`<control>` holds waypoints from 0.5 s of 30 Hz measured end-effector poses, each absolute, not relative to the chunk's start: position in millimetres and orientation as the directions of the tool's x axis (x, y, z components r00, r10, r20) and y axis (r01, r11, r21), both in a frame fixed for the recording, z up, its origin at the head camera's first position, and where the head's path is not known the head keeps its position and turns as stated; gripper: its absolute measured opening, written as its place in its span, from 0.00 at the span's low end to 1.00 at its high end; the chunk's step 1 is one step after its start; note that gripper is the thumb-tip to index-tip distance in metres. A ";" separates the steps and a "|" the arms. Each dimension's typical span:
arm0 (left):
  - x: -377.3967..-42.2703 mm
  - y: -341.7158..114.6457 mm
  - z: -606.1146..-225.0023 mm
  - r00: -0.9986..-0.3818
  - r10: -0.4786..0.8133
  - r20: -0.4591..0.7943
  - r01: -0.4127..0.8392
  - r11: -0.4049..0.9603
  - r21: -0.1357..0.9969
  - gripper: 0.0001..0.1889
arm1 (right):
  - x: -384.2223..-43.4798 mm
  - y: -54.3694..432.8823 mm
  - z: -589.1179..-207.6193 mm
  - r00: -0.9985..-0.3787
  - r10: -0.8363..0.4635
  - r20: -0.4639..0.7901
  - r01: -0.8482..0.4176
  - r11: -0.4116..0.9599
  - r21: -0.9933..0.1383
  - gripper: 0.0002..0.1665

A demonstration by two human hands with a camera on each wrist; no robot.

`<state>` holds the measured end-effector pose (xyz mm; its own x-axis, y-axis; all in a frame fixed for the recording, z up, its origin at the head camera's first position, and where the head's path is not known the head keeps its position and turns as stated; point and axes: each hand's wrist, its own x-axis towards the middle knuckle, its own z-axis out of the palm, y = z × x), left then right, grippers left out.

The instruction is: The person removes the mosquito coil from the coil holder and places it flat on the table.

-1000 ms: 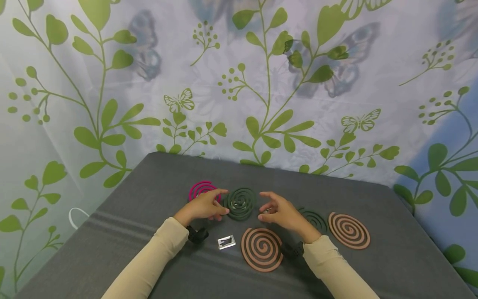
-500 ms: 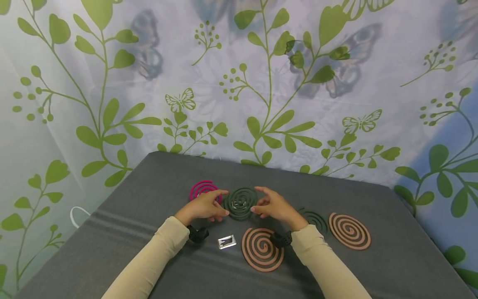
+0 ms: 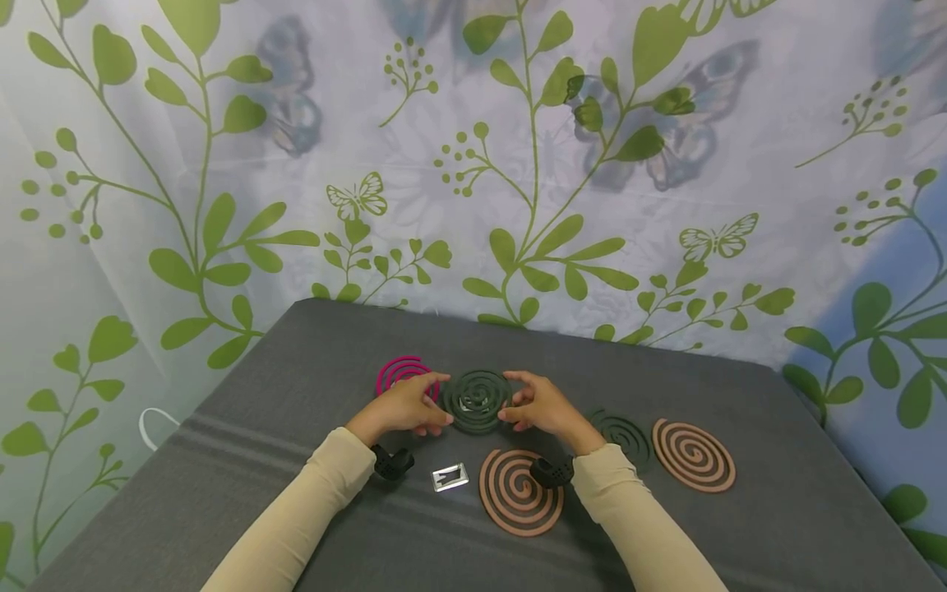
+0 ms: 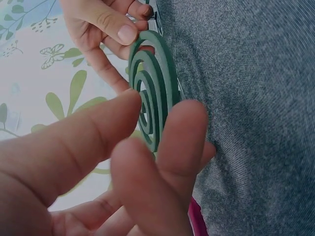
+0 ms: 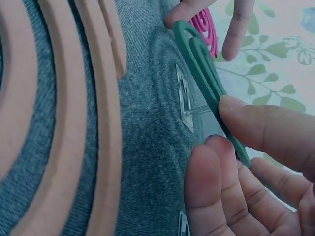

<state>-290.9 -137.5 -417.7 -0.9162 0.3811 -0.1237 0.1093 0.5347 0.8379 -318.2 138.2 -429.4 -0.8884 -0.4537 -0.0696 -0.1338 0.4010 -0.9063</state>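
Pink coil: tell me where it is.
In the head view, the pink coil is left of the pinched green coil, partly hidden by the left hand.

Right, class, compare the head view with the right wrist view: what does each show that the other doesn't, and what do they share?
Only the head view: a second green coil and a second salmon coil, both off to the right, plus the cream sleeves.

Only the right wrist view: a clear stem between the metal plate and the raised green coil, seen nearly edge-on.

Both: that raised coil, the plate beneath it, the pink coil, one salmon coil, the left hand, the right hand and the leafy backdrop.
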 end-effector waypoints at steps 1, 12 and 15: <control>-290.8 -137.4 -417.5 -0.917 0.379 -0.123 0.108 0.533 0.840 0.41 | -318.3 138.1 -429.9 -0.887 -0.455 -0.075 -0.126 0.396 -0.909 0.45; -290.8 -136.6 -416.4 -0.927 0.355 -0.121 0.080 0.502 0.861 0.46 | -317.4 138.5 -432.9 -0.882 -0.457 -0.118 -0.075 0.383 -0.921 0.45; -291.4 -136.0 -417.1 -0.929 0.349 -0.123 0.071 0.495 0.866 0.45 | -317.2 138.4 -432.4 -0.884 -0.452 -0.116 -0.073 0.379 -0.922 0.44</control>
